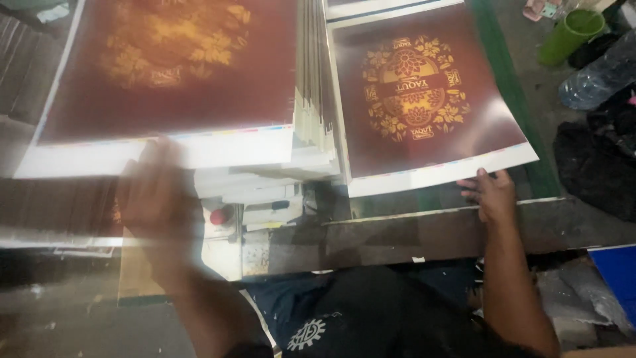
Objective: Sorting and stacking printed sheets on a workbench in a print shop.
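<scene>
Landmark: the stack (311, 99) of printed sheets, mid-frame, seen edge-on.

Rt of stack: top sheet (424, 99), maroon w/ gold floral emblem and white margin, lying flat on a lower pile, its near corner past the bench edge (424, 215). Right hand (491, 195) sits at that sheet's near edge, fingertips on or just under the white margin, fingers slightly spread and lightly curled. No firm pinch visible; can't tell if thumb is underneath.

Lt of stack: another sheet (165, 73), same print, blurred. Left hand (156, 199) is below its near margin, heavily motion-blurred, so finger state can't be told, nor whether it touches the paper.

Far rt of stack: green cup (570, 33), plastic bottle (599, 76), dark cloth (596, 166).

Handling, as judged: single sheets look light, thin, floppy, prob. glossy, so slippery against each other. Large format means it'll sag and crease if lifted at one point. Best hold is on the white margin, near corners, keeping fingers off the printed area. Stack itself looks heavy.
</scene>
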